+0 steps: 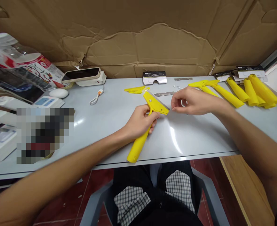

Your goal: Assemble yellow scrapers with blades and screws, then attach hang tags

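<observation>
My left hand (143, 122) is closed around the neck of a yellow scraper (139, 146), its handle slanting down toward the table's front edge. The triangular head faces up, with a screw in one hole and a blade along its slanted edge. Just right of the head's lower corner, my right hand (191, 101) pinches thumb and forefinger together; what they hold, if anything, is too small to make out. Behind the hands lie a metal blade strip (165, 94), another strip (183, 79), some small screws (175, 86) and yellow plastic head pieces (136, 90).
Yellow scrapers (230, 94) and several yellow handles (263, 91) lie at the right beside black-and-white packaging cards (250, 72). Another card (154, 78) stands against the cardboard (173, 47). A phone (82, 74), a mouse (59, 93), a cable loop (96, 97) and bottles (32, 67) occupy the left.
</observation>
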A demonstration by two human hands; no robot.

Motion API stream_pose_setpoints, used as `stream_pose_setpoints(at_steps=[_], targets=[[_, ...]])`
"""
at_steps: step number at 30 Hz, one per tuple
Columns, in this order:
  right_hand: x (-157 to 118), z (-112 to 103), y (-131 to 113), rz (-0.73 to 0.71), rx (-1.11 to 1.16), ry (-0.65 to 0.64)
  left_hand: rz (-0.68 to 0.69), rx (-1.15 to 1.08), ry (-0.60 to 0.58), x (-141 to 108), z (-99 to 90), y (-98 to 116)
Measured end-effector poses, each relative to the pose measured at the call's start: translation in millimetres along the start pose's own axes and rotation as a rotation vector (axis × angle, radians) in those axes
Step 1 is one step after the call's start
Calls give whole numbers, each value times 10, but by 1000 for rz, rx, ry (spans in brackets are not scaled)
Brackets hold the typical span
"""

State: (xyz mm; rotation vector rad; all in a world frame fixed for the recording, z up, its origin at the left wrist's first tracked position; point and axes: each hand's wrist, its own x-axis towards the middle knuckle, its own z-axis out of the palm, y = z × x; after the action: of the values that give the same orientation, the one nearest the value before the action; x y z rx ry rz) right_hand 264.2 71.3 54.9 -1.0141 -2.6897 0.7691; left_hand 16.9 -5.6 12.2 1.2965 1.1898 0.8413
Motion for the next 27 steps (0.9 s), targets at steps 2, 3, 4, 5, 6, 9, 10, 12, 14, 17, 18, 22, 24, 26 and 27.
stream_pose_setpoints(at_steps=[2, 3, 4, 5, 6, 9, 10, 12, 14, 17, 18, 22, 24, 26, 27], targets=[[9, 92, -85, -86, 54, 51, 8, -1, -1, -23, 23, -13], [15, 134, -119, -117, 74, 71, 7, -2, 3, -31, 29, -15], [22, 171, -147, -139, 88, 90, 6, -3, 9, -37, 32, -15], [29, 201, -169, -147, 95, 108, 7, -4, 15, -41, 33, -13], [37, 227, -185, -145, 97, 128, 10, -4, 21, -45, 33, -10], [61, 278, -207, -110, 83, 183, 29, -2, 27, -52, 32, -4], [67, 291, -208, -105, 78, 195, 33, -2, 27, -55, 32, -4], [77, 315, -208, -108, 78, 208, 38, 0, 23, -59, 34, -5], [81, 336, -208, -119, 86, 219, 41, 5, 15, -63, 36, -5], [80, 352, -211, -120, 95, 227, 44, 20, 11, -67, 34, 1], [78, 353, -213, -117, 94, 230, 45, 25, 12, -67, 31, 2], [75, 342, -207, -120, 89, 245, 46, 25, 15, -54, 13, -2], [77, 338, -197, -131, 86, 258, 42, 19, 11, -43, 1, -11], [79, 340, -187, -134, 82, 268, 38, 10, 9, -34, -7, -19], [80, 342, -184, -132, 83, 273, 37, 5, 8, -31, -9, -22]])
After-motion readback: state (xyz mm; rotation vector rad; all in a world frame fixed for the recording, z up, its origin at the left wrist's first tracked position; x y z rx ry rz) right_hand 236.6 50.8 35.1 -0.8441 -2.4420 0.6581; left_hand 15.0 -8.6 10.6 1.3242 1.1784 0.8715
